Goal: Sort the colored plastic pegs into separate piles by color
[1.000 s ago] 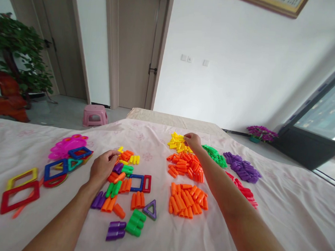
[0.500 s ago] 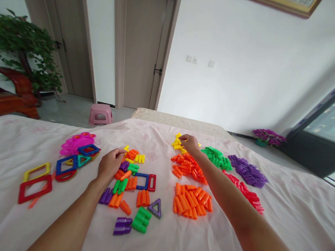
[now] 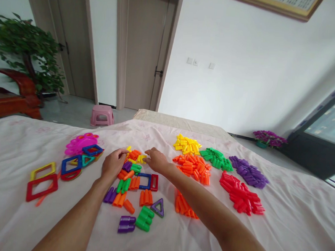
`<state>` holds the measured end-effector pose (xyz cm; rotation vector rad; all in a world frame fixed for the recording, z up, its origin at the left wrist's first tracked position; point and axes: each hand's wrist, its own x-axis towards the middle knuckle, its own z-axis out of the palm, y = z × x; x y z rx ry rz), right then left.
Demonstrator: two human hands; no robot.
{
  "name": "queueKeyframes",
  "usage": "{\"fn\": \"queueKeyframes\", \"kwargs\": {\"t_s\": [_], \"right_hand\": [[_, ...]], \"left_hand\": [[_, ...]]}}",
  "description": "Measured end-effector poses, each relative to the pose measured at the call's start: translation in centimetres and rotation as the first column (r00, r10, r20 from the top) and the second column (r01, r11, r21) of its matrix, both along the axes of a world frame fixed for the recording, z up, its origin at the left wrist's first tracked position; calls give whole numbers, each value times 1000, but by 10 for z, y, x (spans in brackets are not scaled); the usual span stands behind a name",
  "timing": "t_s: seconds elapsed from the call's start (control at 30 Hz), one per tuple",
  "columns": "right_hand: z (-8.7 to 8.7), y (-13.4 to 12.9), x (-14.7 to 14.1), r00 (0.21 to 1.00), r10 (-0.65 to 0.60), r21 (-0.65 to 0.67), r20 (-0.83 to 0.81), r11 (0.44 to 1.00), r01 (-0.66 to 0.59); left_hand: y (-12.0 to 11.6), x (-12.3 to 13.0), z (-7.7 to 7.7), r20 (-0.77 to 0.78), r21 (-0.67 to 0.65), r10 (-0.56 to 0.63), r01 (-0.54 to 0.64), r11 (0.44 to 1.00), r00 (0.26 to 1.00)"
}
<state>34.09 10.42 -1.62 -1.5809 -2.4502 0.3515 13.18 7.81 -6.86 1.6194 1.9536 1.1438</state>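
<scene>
I'm working the left hand (image 3: 114, 163) at the ten-o'clock edge of the mixed pile (image 3: 124, 184), the right hand (image 3: 157, 161) at its yellow pieces (image 3: 141, 159), seven o'clock from centre. Light pinching should be sparing neighbours; each grip is showing too small to tell its hold. Floral cloth (image 3: 162, 241) is lying beneath; a stool (image 3: 103, 113) is standing toward nine.

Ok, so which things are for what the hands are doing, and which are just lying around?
Seem to belong: mixed pieces near the left hand and right hand, yellow pile, orange piles, green pile, purple pile, red pile.

Seem just lying about: pink stool, leafy plant, purple flowers, framed picture.
</scene>
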Motion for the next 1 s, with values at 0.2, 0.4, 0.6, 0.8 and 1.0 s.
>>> {"fn": "queueKeyframes", "kwargs": {"t_s": [0.2, 0.4, 0.6, 0.8, 1.0], "right_hand": [[-5, 3, -10, 1000, -27, -31, 10, 999, 27], [-8, 13, 12, 955, -7, -33, -296, 999, -3], [7, 51, 79, 716, -311, -119, -625, 945, 306], [17, 87, 152, 534, -459, -97, -710, 815, 572], [11, 107, 181, 481, -530, -65, -699, 717, 694]], "left_hand": [[0, -1, 0, -33, -7, -2, 2, 1000, 999], [-3, 2, 3, 10, -5, -5, 5, 1000, 1000], [-4, 3, 6, 9, -35, 3, -3, 999, 1000], [-2, 2, 3, 1, -46, 4, -4, 999, 1000], [0, 1, 0, 1, -31, 4, -4, 1000, 1000]]}}
